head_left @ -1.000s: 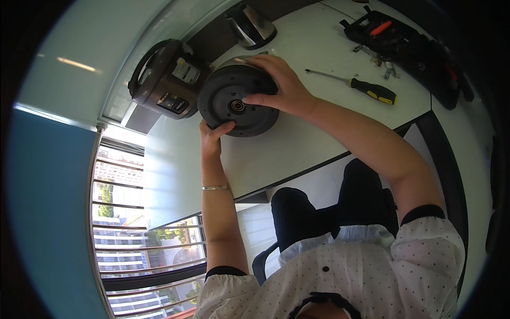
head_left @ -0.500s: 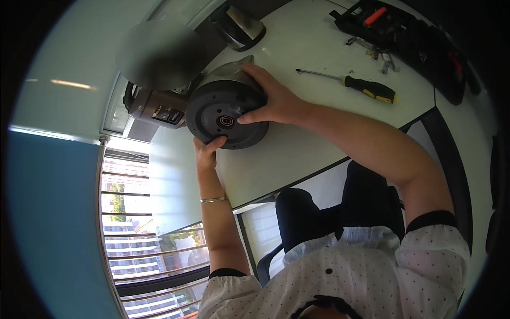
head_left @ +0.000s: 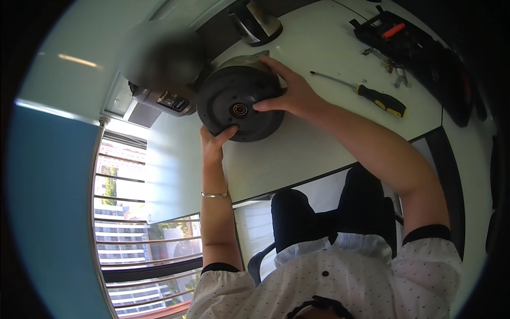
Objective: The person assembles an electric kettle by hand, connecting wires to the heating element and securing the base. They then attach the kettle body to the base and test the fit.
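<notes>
Over the white table (head_left: 276,159), the left hand (head_left: 213,142) gripped the kettle (head_left: 240,94) by its lower left edge while the right hand (head_left: 296,95) clasped its right side, that thumb (head_left: 268,103) having edged (only slightly) outward from the central connector (head_left: 240,110), arguably leaving it clearer to view.

Bright barred window (head_left: 119,219) between blue panel (head_left: 53,207) and white table (head_left: 297,154)

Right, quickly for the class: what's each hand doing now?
Left hand: holding the kettle from its left side, partly hidden behind it.
Right hand: holding the same kettle from its right side.
</notes>
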Demonstrator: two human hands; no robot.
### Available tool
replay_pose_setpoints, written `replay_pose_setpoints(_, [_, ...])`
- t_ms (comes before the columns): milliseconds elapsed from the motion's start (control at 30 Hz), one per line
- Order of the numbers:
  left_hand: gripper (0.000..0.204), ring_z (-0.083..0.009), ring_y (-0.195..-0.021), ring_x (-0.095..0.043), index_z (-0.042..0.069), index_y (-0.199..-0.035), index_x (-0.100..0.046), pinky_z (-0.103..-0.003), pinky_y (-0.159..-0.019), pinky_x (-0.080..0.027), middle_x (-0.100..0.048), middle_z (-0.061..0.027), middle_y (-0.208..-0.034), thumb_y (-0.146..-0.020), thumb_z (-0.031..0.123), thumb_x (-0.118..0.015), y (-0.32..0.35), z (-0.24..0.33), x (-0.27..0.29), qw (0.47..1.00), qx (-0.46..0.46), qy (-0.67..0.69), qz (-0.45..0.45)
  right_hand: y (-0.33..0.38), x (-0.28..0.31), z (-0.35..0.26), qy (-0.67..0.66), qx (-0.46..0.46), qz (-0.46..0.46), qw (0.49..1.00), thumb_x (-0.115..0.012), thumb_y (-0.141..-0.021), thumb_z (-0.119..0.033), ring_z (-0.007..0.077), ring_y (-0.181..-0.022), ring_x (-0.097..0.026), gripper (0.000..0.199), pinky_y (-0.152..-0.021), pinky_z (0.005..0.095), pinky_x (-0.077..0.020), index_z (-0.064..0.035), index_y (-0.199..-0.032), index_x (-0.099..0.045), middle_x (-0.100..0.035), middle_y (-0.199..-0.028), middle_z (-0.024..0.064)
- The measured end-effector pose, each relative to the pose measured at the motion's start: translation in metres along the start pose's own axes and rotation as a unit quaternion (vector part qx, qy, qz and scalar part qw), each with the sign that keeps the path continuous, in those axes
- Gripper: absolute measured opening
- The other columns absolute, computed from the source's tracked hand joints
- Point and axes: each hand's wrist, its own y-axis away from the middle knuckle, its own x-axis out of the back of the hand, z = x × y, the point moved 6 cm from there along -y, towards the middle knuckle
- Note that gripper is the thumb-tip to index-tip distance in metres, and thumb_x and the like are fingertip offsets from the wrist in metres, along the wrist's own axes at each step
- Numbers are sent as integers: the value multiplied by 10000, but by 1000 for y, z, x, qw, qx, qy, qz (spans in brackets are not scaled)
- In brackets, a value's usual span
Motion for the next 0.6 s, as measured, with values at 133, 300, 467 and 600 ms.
replay_pose_setpoints(133, [567,-231,-980,-603,-108,-1121,-560,-325,-882,-472,-638,-151,-1055,-637,75,-794,-1,-2,0,1000,-5,5,-2,-3,4,0,9,-13,-2,1000,-851,-567,-245,287,-1274,-432,977,-1067,361,-334,-12,-1388,-374,-494,-1323,168])
replay_pose_setpoints(300, [616,-215,-995,-589,-92,-1163,-543,-317,-902,-456,-632,-137,-1054,-660,131,-820,0,-4,2,1000,-18,5,0,-10,9,8,-17,-31,-10,999,-839,-580,-229,314,-1294,-407,968,-1082,388,-305,-21,-1400,-369,-475,-1349,167])
replay_pose_setpoints(467, [721,-183,-995,-568,-64,-1277,-497,-318,-915,-436,-619,-116,-1081,-669,159,-814,1,5,-3,998,-59,-10,-12,-9,12,-2,-42,-84,-14,996,-784,-594,-162,302,-1273,-425,917,-1067,381,-332,-23,-1400,-369,-478,-1331,167])
replay_pose_setpoints(600, [829,-197,-963,-576,-45,-1336,-461,-324,-920,-431,-620,-119,-1037,-637,196,-836,3,9,-6,994,-94,-50,-9,-12,23,9,-78,-127,7,989,-717,-591,-100,292,-1207,-478,884,-1041,374,-366,-34,-1398,-363,-501,-1290,150])
